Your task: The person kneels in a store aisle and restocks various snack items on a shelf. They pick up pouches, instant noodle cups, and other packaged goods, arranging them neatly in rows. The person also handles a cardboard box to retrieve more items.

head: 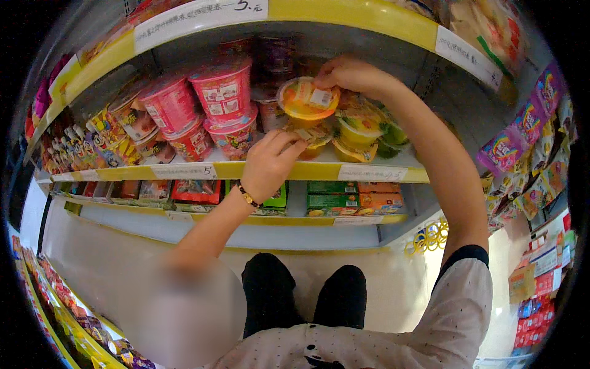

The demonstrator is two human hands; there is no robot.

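My right hand (352, 76) grips the rim of a jelly cup (306, 104) with orange contents and a barcode sticker on its clear lid. This cup is tilted, its lid turned towards me, just above a second jelly cup (315, 138) on the shelf. At that lower cup's left side is my left hand (274, 157), its fingertips against the lid; whether they grip it cannot be seen. Yellow jelly cups (362, 124) are stacked to the right, under my right forearm, with green ones (392, 137) beside them. Pink tubs (223, 94) stand two high to the left.
A yellow-edged shelf (276, 171) bears the cups, and another yellow edge (350, 11) curves overhead. Snack cups (131, 117) fill the left end. Green boxes (332, 201) lie on the tier below. Hanging packets (511, 143) crowd the right side. My knees (267, 290) are below.
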